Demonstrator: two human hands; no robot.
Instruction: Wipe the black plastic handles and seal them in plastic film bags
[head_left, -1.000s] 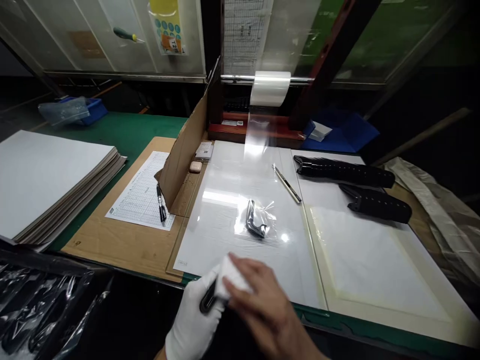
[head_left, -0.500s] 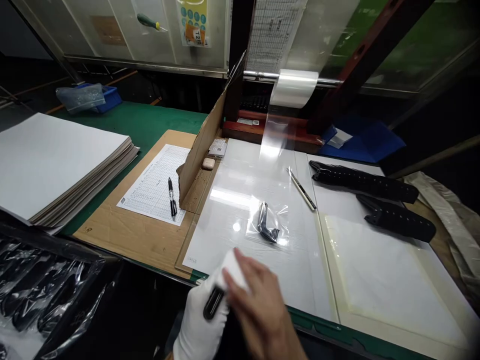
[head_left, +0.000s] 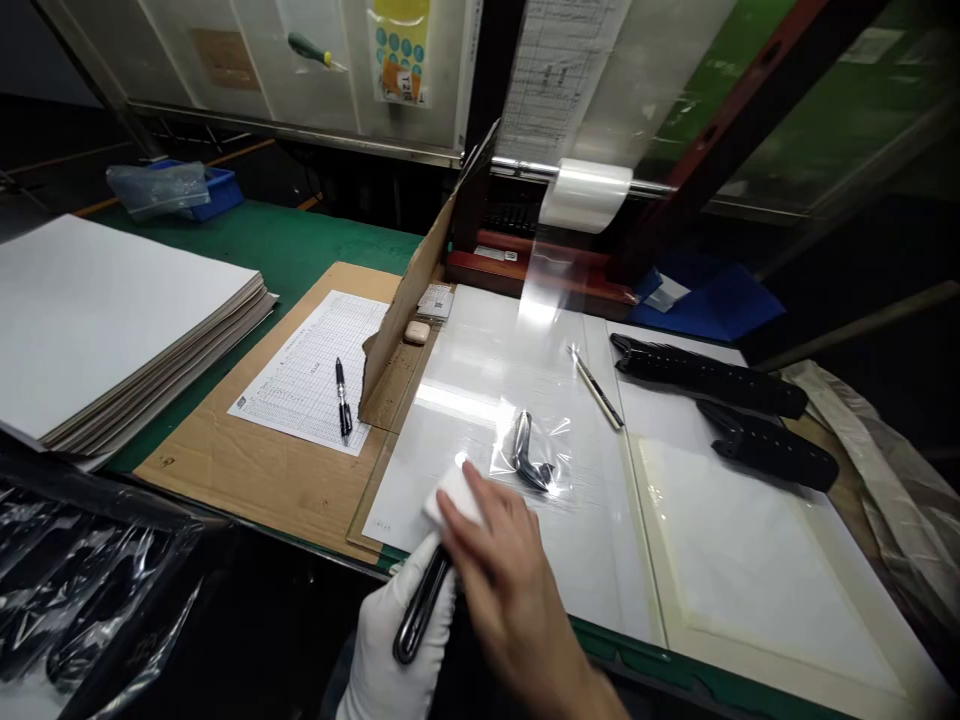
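My left hand (head_left: 382, 640), in a white glove, is closed around a glossy black curved handle-like part (head_left: 421, 612) near the table's front edge. The lower end of this part sticks out over the glove. My bare right hand (head_left: 514, 565) pinches a white wiping pad (head_left: 454, 496) at the part's upper end, which is hidden behind pad and fingers. Whether the pad is cloth or foam I cannot tell. Beyond my hands, a similar bent black part (head_left: 525, 455) lies in a clear plastic bag on the white work surface (head_left: 442, 450).
A pen-like tool (head_left: 596, 388) and two long black pieces (head_left: 709, 375) lie to the right. Clear film hangs from a roll (head_left: 586, 195). At left are a cardboard divider (head_left: 412, 290), a form (head_left: 300, 380) with a pen (head_left: 343, 400), and stacked white sheets (head_left: 112, 320).
More of the black part's length now shows over my left glove. My right hand and the white pad have shifted slightly up and left along it. The view has tilted a little.
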